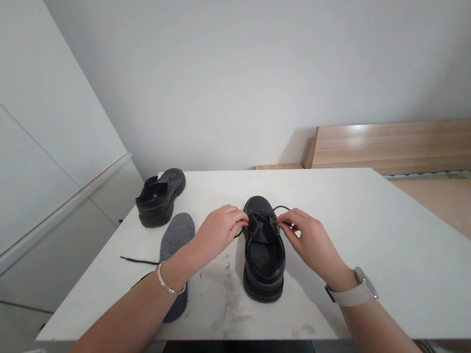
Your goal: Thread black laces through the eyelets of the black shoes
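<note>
I see the right hand [309, 237] pinching thin black cord lace [280, 206]; the left hand [220, 226], whose grip I can't tell, could tug unevenly, twisting the round-toed black leathery shoe [265, 232] between their fingers

1. A black shoe [268, 280] stands upright on the white table [333, 215], toe pointing away.
2. The right hand [309, 236] pinches a black lace [282, 207] beside its right eyelets.
3. The left hand [225, 225] touches the opposite eyelet edge; its exact hold is too small to tell.
4. A grey insole [176, 232] lies partly hidden behind the left forearm.
5. Another shoe [155, 211] rests near the far left corner.
</note>
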`<state>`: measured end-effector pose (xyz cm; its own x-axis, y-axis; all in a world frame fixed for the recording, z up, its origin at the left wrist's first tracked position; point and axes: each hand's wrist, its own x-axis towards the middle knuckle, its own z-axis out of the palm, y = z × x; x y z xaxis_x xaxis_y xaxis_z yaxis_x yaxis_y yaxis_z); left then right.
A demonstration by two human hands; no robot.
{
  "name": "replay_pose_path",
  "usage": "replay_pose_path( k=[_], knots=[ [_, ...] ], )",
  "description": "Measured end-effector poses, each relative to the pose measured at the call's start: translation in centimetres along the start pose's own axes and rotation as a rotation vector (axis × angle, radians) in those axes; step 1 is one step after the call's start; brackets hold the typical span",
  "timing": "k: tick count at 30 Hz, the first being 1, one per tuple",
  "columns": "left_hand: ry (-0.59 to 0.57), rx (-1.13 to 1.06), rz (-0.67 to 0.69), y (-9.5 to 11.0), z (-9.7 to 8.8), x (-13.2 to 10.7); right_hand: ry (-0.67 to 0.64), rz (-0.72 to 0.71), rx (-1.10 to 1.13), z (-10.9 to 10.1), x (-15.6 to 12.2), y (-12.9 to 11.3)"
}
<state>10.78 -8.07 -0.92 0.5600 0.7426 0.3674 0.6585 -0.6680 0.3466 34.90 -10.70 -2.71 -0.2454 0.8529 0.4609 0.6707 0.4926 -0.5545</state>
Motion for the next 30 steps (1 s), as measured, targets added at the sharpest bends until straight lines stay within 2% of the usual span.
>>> replay_pose_path(
  k=[3, 9, 13, 17, 24, 30],
  knots=[
    [-0.022, 0.031, -0.015, 0.5, -0.3, 0.1, -0.022, -0.035, -0.086, 0.0, 0.1, -0.4],
    [-0.037, 0.074, -0.063, 0.8, -0.3, 0.3, 0.042, -0.097, -0.201, 0.1, 0.1, -0.5],
    [-0.027, 0.054, -0.057, 0.6, 0.2, 0.5, 0.038, -0.069, -0.151, 0.3, 0.0, -0.6],
    [0.062, 0.101, -0.024, 0.5, 0.1, 0.7, 0.009, 0.005, -0.044, 0.5, -0.1, -0.9],
    [0.007, 0.072, -0.012, 0.7, 0.1, 0.6, 0.048, 0.032, -0.008, 0.7, -0.2, -1.6],
    [0.007, 0.06, -0.074, 1.3, 0.3, 0.6, -0.03, 0.072, -0.041, 0.2, -0.2, -3.1]
  ],
)
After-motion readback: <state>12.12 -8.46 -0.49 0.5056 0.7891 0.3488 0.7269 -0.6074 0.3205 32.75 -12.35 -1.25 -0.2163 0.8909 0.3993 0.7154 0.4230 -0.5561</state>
